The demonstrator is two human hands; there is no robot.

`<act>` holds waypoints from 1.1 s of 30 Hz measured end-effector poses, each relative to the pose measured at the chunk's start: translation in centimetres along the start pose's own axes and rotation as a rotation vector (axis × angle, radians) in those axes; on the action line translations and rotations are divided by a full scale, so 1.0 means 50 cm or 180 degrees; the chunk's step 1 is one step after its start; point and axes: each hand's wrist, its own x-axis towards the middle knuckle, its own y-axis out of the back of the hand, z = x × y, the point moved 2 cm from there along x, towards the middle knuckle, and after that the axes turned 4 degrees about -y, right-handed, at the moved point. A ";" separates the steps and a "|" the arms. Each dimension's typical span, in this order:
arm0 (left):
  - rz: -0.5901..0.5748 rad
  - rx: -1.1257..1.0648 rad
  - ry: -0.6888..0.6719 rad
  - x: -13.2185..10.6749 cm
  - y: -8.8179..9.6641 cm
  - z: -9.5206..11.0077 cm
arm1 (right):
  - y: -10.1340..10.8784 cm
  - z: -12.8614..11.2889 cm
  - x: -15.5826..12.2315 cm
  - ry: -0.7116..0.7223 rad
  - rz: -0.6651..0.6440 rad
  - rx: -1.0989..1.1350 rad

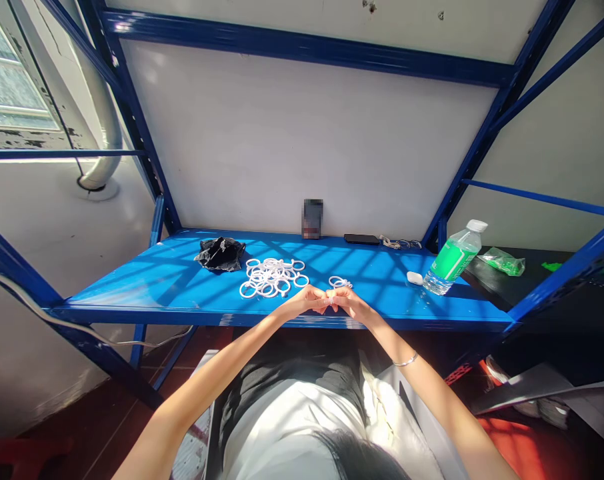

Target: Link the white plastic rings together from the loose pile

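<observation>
My left hand (309, 301) and my right hand (351, 303) meet at the front edge of the blue table, fingertips pinched together. Between them a small white bit of a ring shows; the fingers cover most of it. Just beyond my right hand lie a few white rings (338, 281) in a small group. To the left of my left hand spreads a larger heap of white plastic rings (272, 275), some with small knobs or eyelets. A crumpled black plastic bag (221, 255) sits behind that heap on its left.
The blue metal table (147, 283) stands inside a blue frame against the wall. At its right are a tilted-looking water bottle (452, 261) and a white case (415, 278). Along the back are an upright dark box (312, 219), a black phone (361, 239) and a coiled cable (399, 243).
</observation>
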 end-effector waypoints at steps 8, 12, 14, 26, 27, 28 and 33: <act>0.0064 0.0021 0.0124 0.001 0.001 -0.003 | 0.000 0.003 0.004 -0.0085 0.0095 -0.0067; 0.0045 -0.0084 0.0106 0.002 0.002 -0.008 | -0.002 0.000 0.007 -0.0078 0.0141 -0.0109; 0.0040 -0.0163 0.0098 0.001 0.003 -0.010 | -0.002 0.000 0.007 -0.0100 0.0133 -0.0146; 0.0726 -0.0633 0.0150 0.019 0.006 -0.037 | -0.010 0.011 0.022 -0.0102 0.0936 0.0409; 0.0855 -0.0605 0.0159 0.020 0.007 -0.037 | -0.012 0.009 0.022 -0.0088 0.0994 0.0436; 0.0978 -0.0570 0.0163 0.020 0.007 -0.036 | -0.014 0.007 0.022 -0.0075 0.1046 0.0442; 0.1151 -0.0332 0.0229 0.022 0.008 -0.035 | -0.017 0.003 0.020 -0.0020 0.1069 0.0350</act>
